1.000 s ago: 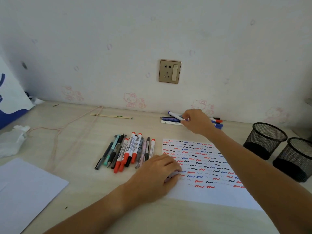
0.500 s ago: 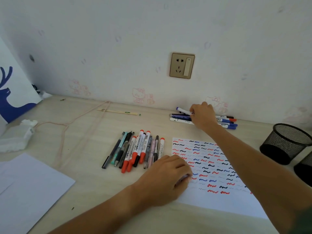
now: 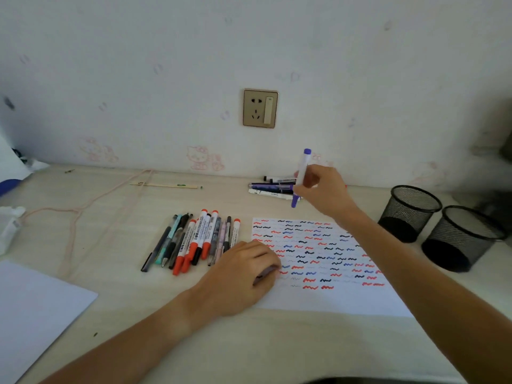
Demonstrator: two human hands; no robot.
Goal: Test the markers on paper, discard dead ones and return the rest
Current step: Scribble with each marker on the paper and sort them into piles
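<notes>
Fingers of the right hand [image 3: 322, 191] pinch a white marker [image 3: 301, 177] with purple ends, held above the desk [image 3: 249, 342] near its back edge, its long axis close to upright and leaning slightly, one purple end toward the wall, the other down toward the paper [image 3: 318, 261]. Just behind the hand, a short stack of markers [image 3: 273, 187] lies along the back edge, parallel to the wall. The left hand [image 3: 243, 275] rests on the left edge of the paper with fingers curled, knuckles up; whether it holds anything cannot be told. The white sheet lies flat near the desk's middle, covered in rows of short red, black and blue squiggles. Just left of it, a row of pens and markers [image 3: 194, 239] lies side by side, slim plastic barrels in white, black and teal, several with red caps, their long axes running roughly front to back. Two round black wire-mesh cups [image 3: 440, 225] stand upright by the right edge, close together, their insides dark and nothing showing above the rims. A second white sheet [image 3: 33, 309] lies at the front left corner of the pale wood-grain surface.
</notes>
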